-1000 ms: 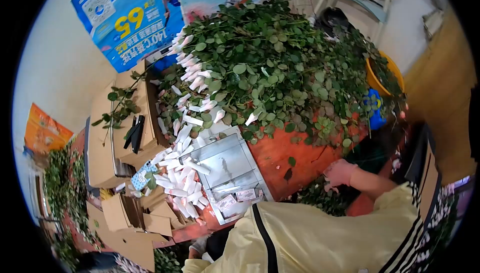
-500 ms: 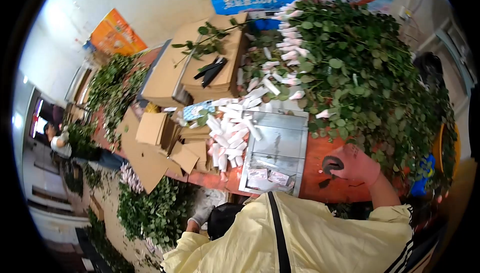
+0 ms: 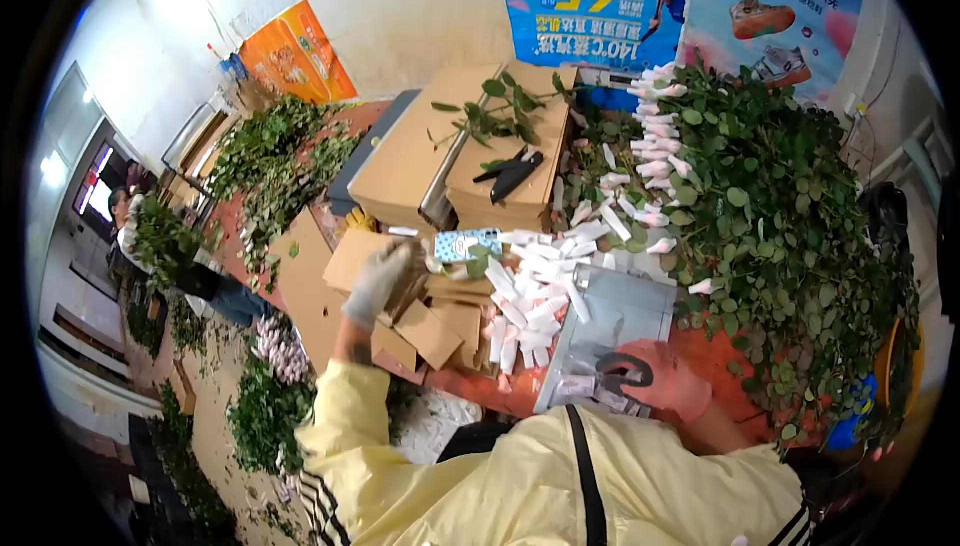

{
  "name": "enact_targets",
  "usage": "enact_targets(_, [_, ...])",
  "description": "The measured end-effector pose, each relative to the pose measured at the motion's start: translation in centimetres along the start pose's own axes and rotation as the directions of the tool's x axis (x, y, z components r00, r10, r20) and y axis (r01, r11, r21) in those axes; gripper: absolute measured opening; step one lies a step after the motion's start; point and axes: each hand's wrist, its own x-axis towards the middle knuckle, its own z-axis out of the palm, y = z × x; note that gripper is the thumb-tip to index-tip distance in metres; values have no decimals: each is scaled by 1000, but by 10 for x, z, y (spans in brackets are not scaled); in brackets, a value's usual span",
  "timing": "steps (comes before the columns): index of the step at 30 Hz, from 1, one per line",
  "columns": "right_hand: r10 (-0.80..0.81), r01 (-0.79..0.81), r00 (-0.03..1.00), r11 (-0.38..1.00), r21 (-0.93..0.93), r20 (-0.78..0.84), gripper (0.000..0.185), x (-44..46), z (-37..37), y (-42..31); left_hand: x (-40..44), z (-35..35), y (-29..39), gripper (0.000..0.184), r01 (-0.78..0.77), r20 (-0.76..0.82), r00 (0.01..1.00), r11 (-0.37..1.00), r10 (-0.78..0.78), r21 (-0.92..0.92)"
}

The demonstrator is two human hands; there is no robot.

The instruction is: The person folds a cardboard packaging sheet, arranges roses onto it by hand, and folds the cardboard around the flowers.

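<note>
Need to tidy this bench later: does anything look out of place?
A leafy stem lies by itself on the stacked cardboard, apart from the big leafy heap. The white tubes beside the metal tray lie jumbled, pointing every way.

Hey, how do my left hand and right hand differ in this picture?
The left hand wears a whitish glove, while the right hand wears a pink glove. The left hand is at the cardboard pieces; the right hand is over the grey metal panel. A dark curved shape shows at the right hand, none at the left. Both are gloved and reach from pale yellow sleeves.
</note>
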Motion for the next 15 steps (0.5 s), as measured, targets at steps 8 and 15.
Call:
enact_targets(8, [409,-397,908,909,127,-94,52,-19,12,-11,269,-44,-40,41,86,-461,873,981,-159,-176])
enact_targets(15, [636,-601,766,760,247,-93,49,-10,4,-3,350,-30,-55,16,24,-133,989,962,-62,-272])
